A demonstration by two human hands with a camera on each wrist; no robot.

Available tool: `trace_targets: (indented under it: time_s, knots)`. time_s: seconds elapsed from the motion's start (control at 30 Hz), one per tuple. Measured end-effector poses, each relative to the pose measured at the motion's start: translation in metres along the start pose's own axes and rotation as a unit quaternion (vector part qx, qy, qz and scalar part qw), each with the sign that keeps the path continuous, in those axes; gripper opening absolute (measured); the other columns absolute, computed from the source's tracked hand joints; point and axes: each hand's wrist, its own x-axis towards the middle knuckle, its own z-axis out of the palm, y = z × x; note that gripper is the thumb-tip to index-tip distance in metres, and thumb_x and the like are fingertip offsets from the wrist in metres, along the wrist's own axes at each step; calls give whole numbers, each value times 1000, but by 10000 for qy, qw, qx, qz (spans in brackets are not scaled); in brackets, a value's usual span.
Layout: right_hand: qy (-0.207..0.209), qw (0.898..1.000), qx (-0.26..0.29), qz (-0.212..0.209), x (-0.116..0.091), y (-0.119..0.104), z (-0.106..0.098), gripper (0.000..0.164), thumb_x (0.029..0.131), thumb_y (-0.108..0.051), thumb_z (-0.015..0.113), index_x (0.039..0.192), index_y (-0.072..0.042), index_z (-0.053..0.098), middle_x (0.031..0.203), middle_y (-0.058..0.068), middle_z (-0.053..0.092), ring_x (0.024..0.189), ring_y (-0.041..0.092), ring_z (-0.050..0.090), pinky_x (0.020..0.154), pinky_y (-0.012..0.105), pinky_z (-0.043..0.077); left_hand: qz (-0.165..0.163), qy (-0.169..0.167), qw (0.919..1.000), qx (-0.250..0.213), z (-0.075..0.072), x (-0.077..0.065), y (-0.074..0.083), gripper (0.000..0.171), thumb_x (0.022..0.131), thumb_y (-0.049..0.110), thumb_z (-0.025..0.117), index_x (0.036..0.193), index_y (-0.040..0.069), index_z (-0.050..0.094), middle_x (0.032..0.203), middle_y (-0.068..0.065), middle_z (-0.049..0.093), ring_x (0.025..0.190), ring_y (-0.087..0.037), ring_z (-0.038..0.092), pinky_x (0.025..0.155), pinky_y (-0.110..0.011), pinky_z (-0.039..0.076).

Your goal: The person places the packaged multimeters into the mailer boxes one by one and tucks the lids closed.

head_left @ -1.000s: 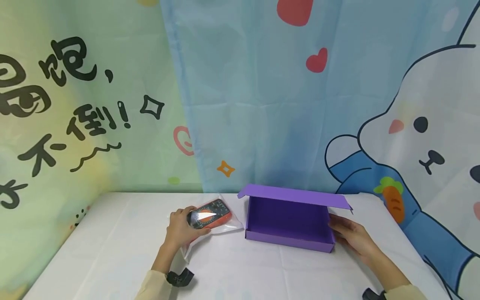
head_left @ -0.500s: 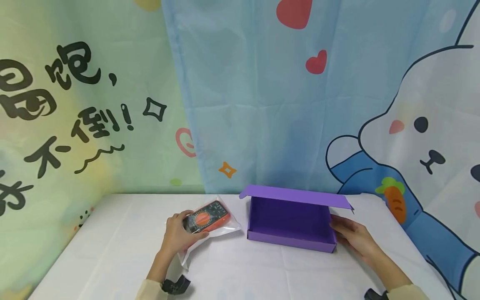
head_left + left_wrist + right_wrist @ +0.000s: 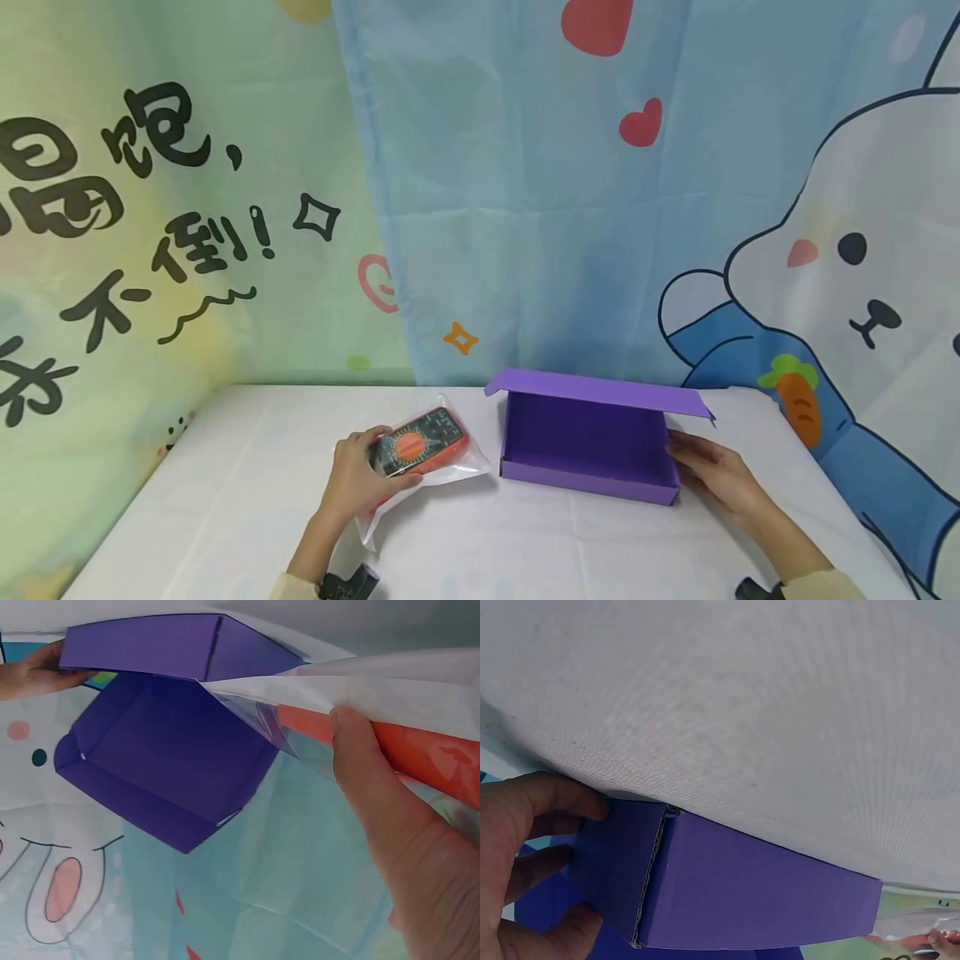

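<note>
Currently in a hold-and-brace step, judging by pose. Gripping the multimeter [image 3: 417,442] through its clear bag [image 3: 463,473] with the left hand [image 3: 356,477], thumb on the near edge, fingers at the far one. Located left of the open purple box [image 3: 588,487], over the white cloth [image 3: 540,550]; cannot tell if lifted. Touching the box's right side with the right hand [image 3: 720,479]; cannot tell pinch from light contact. Likely calls next for a firm hold through slick plastic, plus steady bracing against box slide. Watch the loose bag corner: just beside the box in the head view, actual touch unconfirmed. Mind the raised lid [image 3: 600,392] too.
</note>
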Motion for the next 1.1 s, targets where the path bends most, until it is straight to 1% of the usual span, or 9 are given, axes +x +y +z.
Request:
trace_targets:
  time_s: [0.2, 0.27, 0.3, 0.4, 0.47, 0.57, 0.63, 0.77, 1.1]
  knots:
    - [-39, 10000, -1, -13, 0, 1, 0, 78, 93, -38, 54, 145, 6, 17, 150, 25, 19, 86, -18, 49, 85, 20, 51, 77, -48, 10000, -36, 0, -7, 5, 75, 54, 46, 86, 116, 11, 61, 104, -10, 61, 96, -26, 47, 72, -33, 40]
    - [-37, 10000, 5, 23, 0, 2, -1, 79, 92, -38, 55, 145, 6, 17, 150, 23, 23, 86, -18, 49, 85, 20, 51, 33, -50, 9999, -88, -1, -9, 6, 75, 54, 45, 87, 116, 11, 60, 103, -10, 61, 96, -26, 46, 73, -33, 40]
    - [-26, 10000, 17, 55, 0, 3, -1, 79, 92, -39, 56, 145, 6, 18, 149, 21, 28, 86, -18, 49, 85, 20, 50, -17, -53, 9999, -135, -1, -10, 7, 75, 54, 45, 87, 116, 12, 61, 103, -10, 61, 96, -26, 46, 73, -32, 39]
    - [-47, 10000, 39, 58, 1, 5, -2, 80, 91, -39, 57, 145, 6, 19, 145, 14, 38, 86, -17, 50, 84, 20, 51, -71, -77, 9997, -216, -3, -15, 10, 76, 54, 46, 87, 116, 13, 61, 103, -9, 61, 96, -25, 46, 73, -32, 39]
    - [-55, 10000, -2, 42, 2, 6, -2, 79, 91, -39, 57, 144, 6, 19, 144, 14, 39, 86, -17, 51, 84, 20, 51, -37, -88, 9997, -214, -4, -17, 12, 76, 53, 46, 87, 116, 13, 61, 102, -8, 61, 97, -25, 46, 74, -32, 39]
    - [-48, 9999, -96, -6, 3, 6, -2, 79, 92, -40, 55, 144, 7, 19, 146, 20, 34, 86, -17, 50, 84, 20, 51, 65, -104, 9998, -171, -5, -19, 15, 77, 52, 47, 87, 117, 13, 61, 102, -8, 60, 97, -25, 47, 74, -32, 40]
    - [-34, 9999, -149, -26, 3, 6, -1, 78, 92, -40, 54, 144, 7, 19, 149, 25, 25, 86, -18, 49, 84, 19, 51, 127, -122, 9997, -180, -5, -19, 17, 78, 52, 47, 87, 117, 13, 60, 102, -8, 60, 97, -24, 47, 75, -32, 39]
    - [-34, 9999, -140, -20, 3, 4, -1, 78, 93, -40, 53, 144, 7, 19, 150, 27, 18, 86, -18, 48, 84, 19, 51, 202, -169, 9994, -241, -4, -21, 22, 77, 52, 47, 87, 117, 14, 61, 102, -6, 60, 96, -23, 46, 75, -32, 39]
    - [-14, 9998, -188, 39, 0, 3, -1, 78, 93, -42, 51, 144, 7, 17, 150, 27, 19, 88, -16, 49, 85, 20, 51, 536, -159, 9980, -283, 2, -25, 31, 76, 50, 47, 88, 114, 16, 61, 102, -4, 60, 96, -21, 46, 77, -33, 41]
